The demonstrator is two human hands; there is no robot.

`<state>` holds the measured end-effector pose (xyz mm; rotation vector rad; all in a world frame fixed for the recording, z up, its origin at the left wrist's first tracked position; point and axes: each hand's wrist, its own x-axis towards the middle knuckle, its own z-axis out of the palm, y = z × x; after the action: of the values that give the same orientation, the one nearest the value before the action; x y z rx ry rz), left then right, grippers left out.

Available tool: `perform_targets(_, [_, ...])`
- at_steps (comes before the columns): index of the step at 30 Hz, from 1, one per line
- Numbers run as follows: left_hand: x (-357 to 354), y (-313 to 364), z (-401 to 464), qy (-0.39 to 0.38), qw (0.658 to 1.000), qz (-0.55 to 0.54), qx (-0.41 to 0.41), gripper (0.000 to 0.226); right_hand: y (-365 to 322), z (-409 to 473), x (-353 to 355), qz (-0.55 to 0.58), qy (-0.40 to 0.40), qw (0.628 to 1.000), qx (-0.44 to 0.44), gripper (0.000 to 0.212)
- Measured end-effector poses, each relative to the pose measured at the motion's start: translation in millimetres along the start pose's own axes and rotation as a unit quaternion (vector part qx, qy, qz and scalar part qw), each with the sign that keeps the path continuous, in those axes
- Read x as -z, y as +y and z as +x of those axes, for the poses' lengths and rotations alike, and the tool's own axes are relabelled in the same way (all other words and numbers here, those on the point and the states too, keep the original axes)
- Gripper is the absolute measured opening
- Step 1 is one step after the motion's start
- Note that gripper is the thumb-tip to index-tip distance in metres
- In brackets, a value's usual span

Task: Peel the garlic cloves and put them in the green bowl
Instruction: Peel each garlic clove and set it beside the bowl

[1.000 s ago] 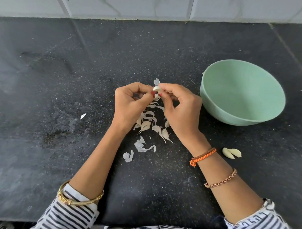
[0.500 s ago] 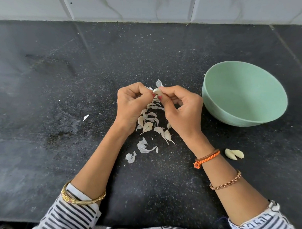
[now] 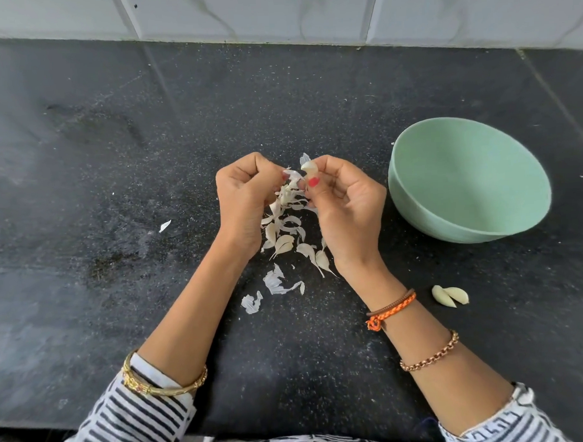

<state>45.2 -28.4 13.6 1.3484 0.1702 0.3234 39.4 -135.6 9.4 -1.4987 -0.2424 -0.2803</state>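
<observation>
far left on the dark speckled table [image 3: 104,293], a lone scrap of skin [image 3: 164,226], thin and papery, lies well apart from the rest.

left hand [image 3: 246,202]: fingers curled in, grip pinching a strip of skin [image 3: 292,175] between thumb and fingertips. looks placed to pull the skin away from the clove.

below and between the hands, a heap of peelings [image 3: 285,234]: pale, curled, boat-shaped husks, dry and light, some with pointed tails. they probably drop straight down from the work, hence the pile there. two flatter white shreds [image 3: 276,284] lie nearer the person.

right hand [image 3: 344,202]: grip closed on the garlic clove [image 3: 308,167], thumb and forefinger pinching it, clove tip showing above the thumb, smooth and cream. held up off the table, likely so both hands can work round it. peel partly off, by the look.

further right, two cloves [image 3: 449,296] lie touching on the table near the right wrist, glossy, seemingly bare.

green bowl [image 3: 415,213]: matte, round, thick-walled, tilted toward the camera; nothing visible inside. it stands just beside the right hand, a short reach for dropping cloves in.
</observation>
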Motion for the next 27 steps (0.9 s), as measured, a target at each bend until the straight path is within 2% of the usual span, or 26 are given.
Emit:
perform_targets(3, [14.7, 1.9, 11.2, 0.122, 0.991, -0.06, -0.001, 0.025, 1.6, 1.8, 4.6, -0.037, 0.033, 0.998, 0.043, 0.024])
perform_targets(5, [25.2, 2.0, 16.2, 0.158, 0.985, -0.042, -0.046, 0.03, 2.8, 3.4, 6.5, -0.061, 0.041, 0.996, 0.058, 0.023])
perform_targets(8, [19.5, -2.9, 9.7, 0.084, 0.988, 0.071, -0.112, 0.026, 7.1, 2.6, 3.4, -0.085, 0.026, 0.995, 0.042, 0.015])
perform_targets(11, [10.5, -11.4, 2.7, -0.016, 0.965, 0.209, -0.16, 0.033, 8.9, 3.6, 4.8, -0.096, 0.032, 0.994, 0.032, 0.015])
perform_targets(14, [16.3, -15.2, 5.1, -0.026, 0.945, 0.267, -0.185, 0.041, 7.5, 7.5, 10.1, -0.104, 0.034, 0.993, 0.032, 0.016])
perform_targets(17, [18.5, -15.2, 5.0, -0.02, 0.92, 0.332, -0.209, 0.036, 7.5, 8.7, 11.4, -0.114, 0.017, 0.993, 0.018, 0.016])
perform_targets(19, [15.8, -12.8, 3.4, -0.019, 0.914, 0.341, -0.217, 0.025, 8.4, 8.3, 10.8, -0.112, 0.013, 0.994, 0.006, 0.017])
perform_targets(21, [13.7, -11.5, 2.4, -0.023, 0.927, 0.308, -0.21, 0.014, 9.2, 7.9, 10.4, -0.114, 0.012, 0.993, 0.004, 0.015])
perform_targets(24, [12.8, -11.9, 2.6, -0.044, 0.946, 0.262, -0.186, 0.01, 10.3, 8.4, 10.5, -0.126, 0.013, 0.992, 0.011, 0.014])
perform_targets(27, [10.3, -11.6, 0.5, -0.064, 0.95, 0.255, -0.168, 0.008, 12.8, 8.1, 11.1, -0.141, 0.005, 0.99, 0.02, 0.012])
